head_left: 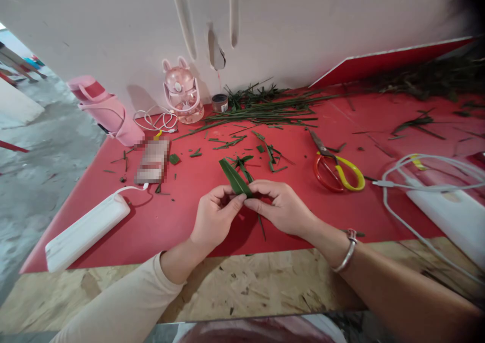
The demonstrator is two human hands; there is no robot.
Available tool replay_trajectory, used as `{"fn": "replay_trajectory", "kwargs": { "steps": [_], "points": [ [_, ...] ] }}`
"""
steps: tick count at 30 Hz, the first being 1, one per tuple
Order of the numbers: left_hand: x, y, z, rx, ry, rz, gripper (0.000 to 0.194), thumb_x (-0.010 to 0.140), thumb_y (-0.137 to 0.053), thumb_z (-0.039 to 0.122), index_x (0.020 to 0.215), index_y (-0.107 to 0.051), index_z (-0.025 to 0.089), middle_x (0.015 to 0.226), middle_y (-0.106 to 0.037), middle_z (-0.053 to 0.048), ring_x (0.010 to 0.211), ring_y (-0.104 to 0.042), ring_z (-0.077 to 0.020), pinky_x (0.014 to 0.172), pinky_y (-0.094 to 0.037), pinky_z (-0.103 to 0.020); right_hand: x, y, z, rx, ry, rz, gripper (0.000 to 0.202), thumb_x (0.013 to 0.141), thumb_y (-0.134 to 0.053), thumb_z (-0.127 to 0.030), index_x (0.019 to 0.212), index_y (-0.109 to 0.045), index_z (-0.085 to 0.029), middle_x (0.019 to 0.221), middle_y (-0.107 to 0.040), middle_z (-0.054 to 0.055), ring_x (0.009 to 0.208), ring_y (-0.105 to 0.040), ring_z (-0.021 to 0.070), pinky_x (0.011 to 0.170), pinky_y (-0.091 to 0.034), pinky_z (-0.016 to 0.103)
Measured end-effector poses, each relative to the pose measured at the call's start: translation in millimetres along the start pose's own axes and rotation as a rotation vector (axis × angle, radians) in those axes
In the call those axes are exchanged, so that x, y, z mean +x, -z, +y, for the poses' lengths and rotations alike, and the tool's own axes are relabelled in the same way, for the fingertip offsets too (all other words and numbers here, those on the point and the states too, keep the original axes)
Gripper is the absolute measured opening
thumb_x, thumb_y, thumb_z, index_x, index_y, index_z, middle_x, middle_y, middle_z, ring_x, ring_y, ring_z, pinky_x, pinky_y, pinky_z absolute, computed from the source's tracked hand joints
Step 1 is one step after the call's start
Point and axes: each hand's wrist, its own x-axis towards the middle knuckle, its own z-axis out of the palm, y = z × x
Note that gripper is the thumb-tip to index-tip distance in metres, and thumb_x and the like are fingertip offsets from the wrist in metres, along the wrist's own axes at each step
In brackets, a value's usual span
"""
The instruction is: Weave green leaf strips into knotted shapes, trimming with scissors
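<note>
Left hand point(215, 215) and right hand point(286, 207) pinch a leaf point(235, 177), jar label point(224, 107) unreadable.

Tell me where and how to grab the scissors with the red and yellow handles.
The scissors are probably best taken by the handle loops, from your near side: they lie with the loops toward you and the blades pointing away. Your right hand is nearer, but it is pinching the green leaf.

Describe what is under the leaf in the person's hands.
The left hand and right hand hold the leaf above a red surface; dark green strips show just beyond. Whatever lies directly beneath is covered.
</note>
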Motion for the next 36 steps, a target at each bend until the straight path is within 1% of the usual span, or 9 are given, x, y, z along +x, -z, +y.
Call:
{"fn": "replay_trajectory", "kwargs": {
  "steps": [4,6,8,10,12,14,19,29,36],
  "points": [
    [-1.2,-0.6,-4.4,0.042,0.005,-0.001,0.022,0.072,-0.062,0.027,0.087,-0.052,0.014,0.064,-0.055,0.002,0.059,-0.051,-0.0076,0.058,-0.043,-0.02,-2.1,-10.7,2.5,0.228,-0.138,0.117,0.014,0.079,-0.055,-0.028,0.086,-0.062,-0.018,0.081,-0.063,0.002,0.077,-0.058,0.0148,0.072,-0.046,0.027],
    [-3.0,-0.4,-6.2,0.106,-0.028,0.01,0.028,0.073,-0.061,0.027,0.095,-0.045,0.016,0.059,-0.05,0.006,0.054,-0.049,-0.007,0.054,-0.041,-0.019,-1.5,-11.6,2.4,0.283,-0.192,0.153,0.012,0.076,-0.057,-0.029,0.079,-0.062,-0.018,0.074,-0.062,0.001,0.07,-0.056,0.0133,0.066,-0.046,0.025],
    [-4.9,1.5,-5.5,0.246,-0.163,0.076,0.027,0.075,-0.059,0.025,0.095,-0.044,0.018,0.064,-0.052,0.004,0.058,-0.05,-0.0081,0.057,-0.042,-0.02,-0.4,-12.2,1.0,0.312,-0.244,0.183,0.013,0.073,-0.06,-0.03,0.07,-0.061,-0.017,0.065,-0.058,-0.001,0.061,-0.053,0.0112,0.058,-0.045,0.023],
    [-6.1,5.1,-2.4,0.461,-0.389,0.143,0.016,0.075,-0.058,0.023,0.086,-0.049,0.018,0.074,-0.056,0.0,0.069,-0.053,-0.0107,0.065,-0.044,-0.023,0.7,-13.3,-0.5,0.333,-0.303,0.228,0.016,0.071,-0.062,-0.031,0.067,-0.06,-0.016,0.058,-0.055,-0.002,0.054,-0.05,0.0091,0.051,-0.042,0.021],
    [-5.9,9.1,1.7,0.666,-0.574,0.153,0.005,0.076,-0.057,0.021,0.078,-0.055,0.018,0.078,-0.058,-0.003,0.076,-0.054,-0.0131,0.071,-0.043,-0.026,1.2,-14.6,-1.3,0.346,-0.348,0.256,0.016,0.069,-0.063,-0.031,0.067,-0.059,-0.016,0.054,-0.053,-0.004,0.048,-0.047,0.0076,0.047,-0.039,0.02],
    [-4.7,11.9,4.4,0.783,-0.637,0.134,0.007,0.078,-0.054,0.021,0.08,-0.06,0.018,0.08,-0.061,-0.004,0.079,-0.055,-0.0145,0.074,-0.043,-0.027,1.2,-15.9,-1.0,0.369,-0.349,0.26,0.015,0.069,-0.064,-0.03,0.07,-0.06,-0.016,0.055,-0.054,-0.004,0.048,-0.047,0.0072,0.047,-0.04,0.02],
    [-2.5,12.2,2.3,0.857,-0.618,0.168,0.015,0.078,-0.054,0.023,0.089,-0.064,0.019,0.084,-0.066,-0.005,0.079,-0.058,-0.0156,0.077,-0.042,-0.031,0.2,-19.0,3.6,0.401,-0.282,0.257,0.014,0.068,-0.063,-0.027,0.079,-0.063,-0.017,0.068,-0.061,-0.001,0.061,-0.055,0.0105,0.059,-0.047,0.024],
    [-1.0,13.6,-1.1,0.822,-0.621,0.063,0.016,0.081,-0.051,0.024,0.087,-0.065,0.019,0.08,-0.069,-0.005,0.074,-0.061,-0.0153,0.077,-0.042,-0.033,-3.9,-16.3,4.4,-0.093,-0.026,0.268,0.01,0.075,-0.054,-0.018,0.077,-0.064,-0.019,0.07,-0.062,0.001,0.065,-0.056,0.0133,0.064,-0.045,0.026],
    [1.7,17.1,-1.7,0.791,-0.598,0.001,0.017,0.082,-0.048,0.021,0.09,-0.063,0.019,0.082,-0.068,-0.005,0.078,-0.06,-0.0151,0.074,-0.045,-0.029,-3.9,-14.6,4.7,-0.128,-0.046,0.257,0.01,0.075,-0.053,-0.018,0.075,-0.063,-0.018,0.07,-0.063,0.001,0.065,-0.056,0.0134,0.063,-0.045,0.025]
  ]
}}
